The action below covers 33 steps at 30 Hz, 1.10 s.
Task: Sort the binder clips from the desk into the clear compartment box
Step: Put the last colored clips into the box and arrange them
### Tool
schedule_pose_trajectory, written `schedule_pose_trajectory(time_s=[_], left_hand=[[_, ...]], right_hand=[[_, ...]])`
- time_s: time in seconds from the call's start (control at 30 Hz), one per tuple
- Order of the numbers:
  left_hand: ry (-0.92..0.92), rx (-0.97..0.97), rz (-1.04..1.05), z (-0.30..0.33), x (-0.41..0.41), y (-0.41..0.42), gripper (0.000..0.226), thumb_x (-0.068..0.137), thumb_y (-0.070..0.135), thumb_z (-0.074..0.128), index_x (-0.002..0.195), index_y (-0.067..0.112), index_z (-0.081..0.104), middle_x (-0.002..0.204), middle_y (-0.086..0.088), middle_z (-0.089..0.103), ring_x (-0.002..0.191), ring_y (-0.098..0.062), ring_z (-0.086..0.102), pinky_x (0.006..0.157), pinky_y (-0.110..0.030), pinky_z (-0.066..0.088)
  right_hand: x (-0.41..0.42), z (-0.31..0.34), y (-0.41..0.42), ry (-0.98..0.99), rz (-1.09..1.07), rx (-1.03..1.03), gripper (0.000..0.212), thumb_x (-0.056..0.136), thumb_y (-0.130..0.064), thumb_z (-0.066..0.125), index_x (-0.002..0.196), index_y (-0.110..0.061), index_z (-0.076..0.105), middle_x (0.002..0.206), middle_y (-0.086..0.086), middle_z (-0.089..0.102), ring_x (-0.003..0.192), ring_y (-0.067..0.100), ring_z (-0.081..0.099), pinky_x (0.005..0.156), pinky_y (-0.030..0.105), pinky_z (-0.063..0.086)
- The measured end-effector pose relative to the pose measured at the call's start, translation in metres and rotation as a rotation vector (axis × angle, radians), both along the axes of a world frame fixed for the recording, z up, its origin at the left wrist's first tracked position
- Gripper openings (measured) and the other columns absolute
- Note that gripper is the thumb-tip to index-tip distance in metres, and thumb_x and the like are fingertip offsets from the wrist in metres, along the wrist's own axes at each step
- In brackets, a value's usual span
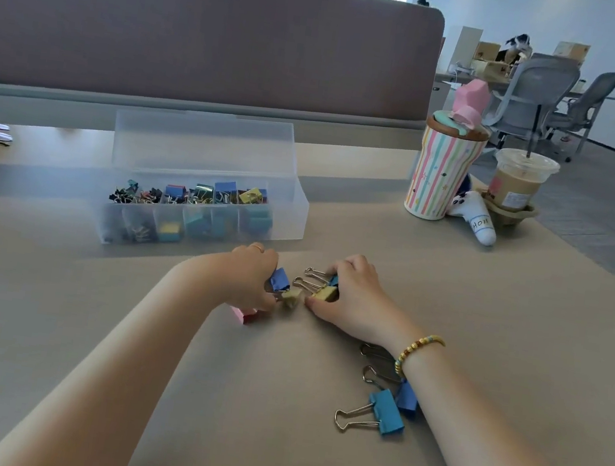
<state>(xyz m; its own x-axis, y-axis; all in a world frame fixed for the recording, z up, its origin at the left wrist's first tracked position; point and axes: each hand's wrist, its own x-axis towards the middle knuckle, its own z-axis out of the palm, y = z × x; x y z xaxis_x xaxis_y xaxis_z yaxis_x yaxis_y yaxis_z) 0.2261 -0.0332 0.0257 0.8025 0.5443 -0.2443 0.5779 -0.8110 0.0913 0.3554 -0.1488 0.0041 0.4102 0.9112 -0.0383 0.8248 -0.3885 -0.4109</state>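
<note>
Near the middle of the desk (481, 336), the left hand (252, 280) gripped a dark blue binder clip (280, 279) with a small yellow one (292, 296) at its fingertips. The right hand (348, 297) curled over a yellow clip (325, 294) and a blue one. Toward the near edge lay a light blue clip (387, 412). The clear compartment box (289, 210) stood open toward the far left, holding sorted clips.

Beige desk (268, 444), clear compartment box (293, 207), loose binder clips (375, 414), striped cup (439, 172), iced coffee (518, 183)
</note>
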Motion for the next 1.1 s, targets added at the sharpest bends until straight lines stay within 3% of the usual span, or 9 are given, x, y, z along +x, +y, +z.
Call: schedule_pose_trajectory(time_s=[0.17,0.37,0.53,0.63,0.8,0.93,1.1], left_hand=[[-0.082,0.067,0.002,-0.005,-0.002,-0.001,0.035,0.094,0.027,0.047,0.123,0.008,0.041,0.124,-0.011,0.046,0.110,-0.024,0.046,0.090,-0.030,0.039],[-0.064,0.162,0.023,-0.008,0.005,-0.009,0.039,0.092,0.030,0.047,0.121,0.006,0.039,0.122,-0.014,0.048,0.109,-0.028,0.049,0.088,-0.034,0.044],[-0.123,0.086,0.051,-0.003,0.001,0.001,0.039,0.093,0.032,0.051,0.119,0.007,0.037,0.106,-0.011,0.059,0.090,-0.025,0.057,0.072,-0.030,0.045],[-0.153,0.042,0.056,-0.002,-0.003,0.005,0.037,0.092,0.031,0.053,0.118,0.009,0.038,0.108,-0.009,0.061,0.089,-0.024,0.057,0.077,-0.032,0.048],[-0.223,-0.086,0.084,0.001,-0.007,0.010,0.035,0.090,0.030,0.057,0.117,0.011,0.046,0.109,-0.006,0.061,0.088,-0.019,0.056,0.082,-0.031,0.050],[-0.300,-0.218,0.086,0.009,-0.011,0.022,0.016,0.095,0.019,0.050,0.107,0.010,0.055,0.078,0.005,0.060,0.065,-0.005,0.058,0.053,-0.013,0.047],[-0.397,-0.292,0.120,0.027,-0.016,0.038,0.011,0.096,0.016,0.048,0.097,0.011,0.057,0.074,0.002,0.061,0.059,-0.005,0.056,0.046,-0.011,0.045]], right_hand=[[0.000,0.000,0.001,-0.018,0.004,-0.007,0.066,0.083,-0.054,0.058,0.133,-0.015,0.039,0.130,0.001,0.032,0.124,0.016,0.031,0.101,0.027,0.034],[0.000,0.003,0.004,-0.038,0.011,-0.041,0.064,0.082,-0.050,0.059,0.130,-0.012,0.039,0.128,0.003,0.032,0.120,0.017,0.033,0.097,0.028,0.036],[0.000,0.010,0.014,0.009,0.030,-0.089,0.053,0.083,-0.043,0.059,0.122,-0.012,0.042,0.122,0.005,0.032,0.112,0.020,0.040,0.088,0.027,0.038],[-0.003,0.014,0.018,0.018,0.055,-0.100,0.043,0.085,-0.037,0.058,0.117,-0.014,0.041,0.121,0.006,0.036,0.099,0.022,0.048,0.079,0.027,0.039],[0.000,0.017,0.021,0.044,0.064,-0.057,0.041,0.085,-0.036,0.060,0.120,-0.018,0.045,0.124,0.002,0.039,0.100,0.016,0.048,0.081,0.024,0.039],[0.006,0.017,0.020,0.113,0.053,-0.014,0.039,0.085,-0.040,0.061,0.116,-0.021,0.047,0.119,-0.001,0.040,0.097,0.011,0.045,0.079,0.021,0.034],[0.010,0.025,0.024,0.198,0.030,0.129,0.024,0.086,-0.036,0.061,0.102,-0.026,0.046,0.114,-0.001,0.043,0.091,0.011,0.048,0.070,0.022,0.037]])
